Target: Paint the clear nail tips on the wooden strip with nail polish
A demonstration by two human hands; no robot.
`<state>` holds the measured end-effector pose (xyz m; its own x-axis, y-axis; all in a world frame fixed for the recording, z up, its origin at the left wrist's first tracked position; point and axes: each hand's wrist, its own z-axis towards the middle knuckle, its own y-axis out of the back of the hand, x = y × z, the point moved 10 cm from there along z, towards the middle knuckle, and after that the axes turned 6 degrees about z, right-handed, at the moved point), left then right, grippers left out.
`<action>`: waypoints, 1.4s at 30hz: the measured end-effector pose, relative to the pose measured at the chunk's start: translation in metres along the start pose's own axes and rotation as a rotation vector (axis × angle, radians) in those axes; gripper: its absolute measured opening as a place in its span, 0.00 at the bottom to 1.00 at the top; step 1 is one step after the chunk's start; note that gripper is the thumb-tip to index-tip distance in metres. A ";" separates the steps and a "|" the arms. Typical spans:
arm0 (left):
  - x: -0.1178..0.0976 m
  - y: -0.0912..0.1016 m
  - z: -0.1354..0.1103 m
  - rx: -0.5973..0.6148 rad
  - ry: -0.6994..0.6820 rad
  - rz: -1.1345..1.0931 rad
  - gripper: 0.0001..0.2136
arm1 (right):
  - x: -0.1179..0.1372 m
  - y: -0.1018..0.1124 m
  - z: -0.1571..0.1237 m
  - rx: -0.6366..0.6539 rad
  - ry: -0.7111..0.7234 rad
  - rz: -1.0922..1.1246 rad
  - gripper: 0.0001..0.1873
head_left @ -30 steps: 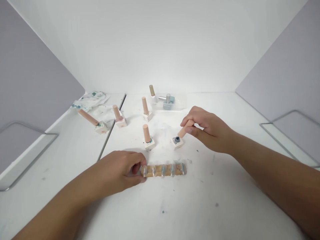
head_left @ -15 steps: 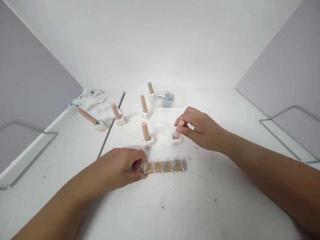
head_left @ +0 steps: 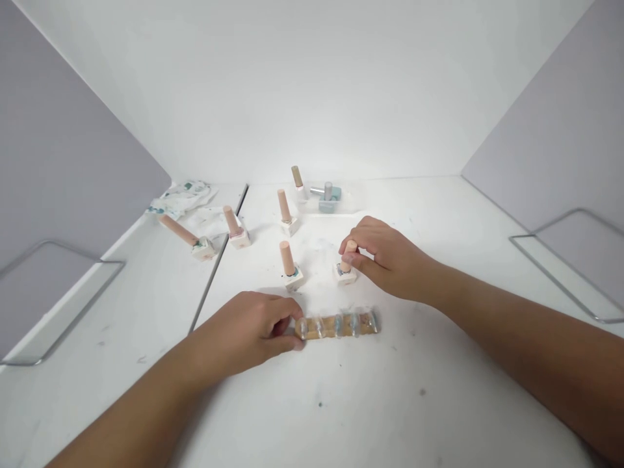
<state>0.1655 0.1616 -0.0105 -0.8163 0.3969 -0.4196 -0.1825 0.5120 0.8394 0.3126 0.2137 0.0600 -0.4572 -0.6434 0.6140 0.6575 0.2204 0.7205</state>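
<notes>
My left hand (head_left: 260,328) pinches the left end of a wooden strip (head_left: 325,326) that carries several clear and bluish false nails (head_left: 338,324) in a row. Beyond the strip, my right hand (head_left: 383,255) has its thumb and fingers closed on the peach cap of a white nail polish bottle (head_left: 345,275), which stands on the table with the cap on its neck. Just left of that bottle is another peach-capped polish bottle (head_left: 292,276), upright, with dark teal smears at its neck.
Further peach-capped bottles stand behind (head_left: 288,223) and to the left (head_left: 239,235); one bottle (head_left: 203,248) has a long slanting cap. A clear tray (head_left: 355,201) at the back holds more bottles. Stained tissues (head_left: 182,198) lie back left. Metal wire frames (head_left: 80,312) flank both sides.
The left hand and the strip have shifted to the right, nearer to below the right hand's bottle. My right hand keeps its hold on the cap. The view has moved slightly.
</notes>
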 end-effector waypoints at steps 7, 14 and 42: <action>-0.023 -0.003 0.005 -0.106 -0.079 0.001 0.08 | -0.001 -0.003 0.001 0.018 0.038 0.023 0.13; -0.021 -0.006 0.009 -0.126 0.023 -0.095 0.13 | 0.006 -0.007 0.000 0.059 0.053 0.080 0.13; 0.012 0.048 -0.042 -0.649 0.367 -0.213 0.11 | 0.019 -0.017 0.000 0.095 0.112 0.208 0.13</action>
<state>0.1236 0.1588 0.0398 -0.8361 0.0040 -0.5485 -0.5481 -0.0453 0.8352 0.2923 0.1980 0.0594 -0.2453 -0.6532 0.7164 0.6690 0.4207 0.6127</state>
